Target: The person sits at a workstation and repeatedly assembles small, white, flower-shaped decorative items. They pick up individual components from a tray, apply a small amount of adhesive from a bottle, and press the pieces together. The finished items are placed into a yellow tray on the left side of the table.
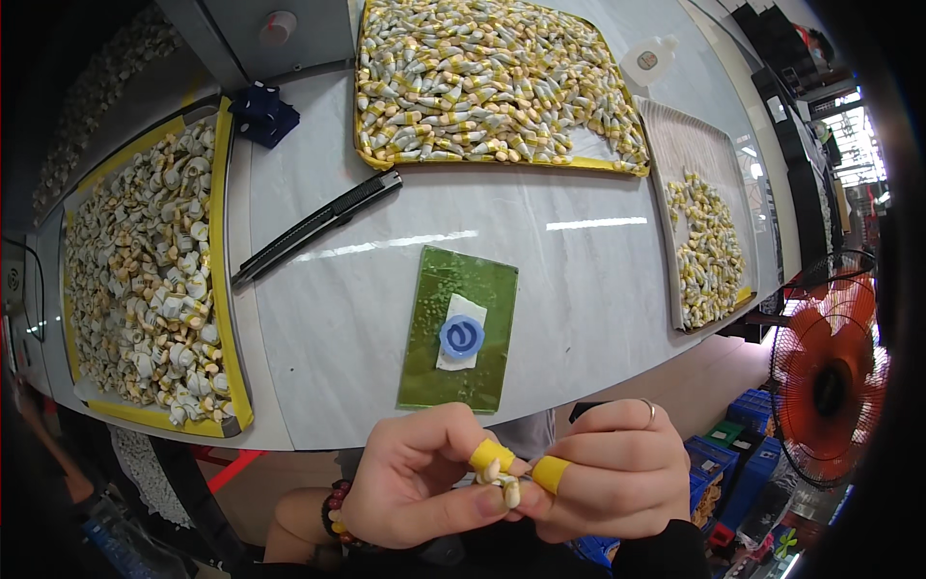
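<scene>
In front of the near edge of the surface (347, 333), the fingers of my left hand (410, 478) are closed on a small white piece (511, 493) with touches of yellow, thumb below and index above. The fingers of my right hand (617, 473) are drawn together right beside it, but I cannot tell whether they grip the piece itself or something thin next to it. Yellow tape wraps both my index fingers, and I have a ring (651, 415) on my right hand.

Just beyond my knuckles a green plate (427, 333) lies flat, with a folded white cloth (457, 364) on it and a round blue dish (462, 337) on the cloth. Farther off, a long black tool (318, 225) slants across the surface toward the back tray (593, 164), which is heaped with similar pieces. To my left stands a yellow-edged tray (228, 318) of bulkier white pieces, near some dark blue packets (263, 114). To my right is a lined tray (690, 140), only partly filled, with a white bottle (650, 60) near its far end. Past it, beyond the surface, stands an orange fan (805, 357).
</scene>
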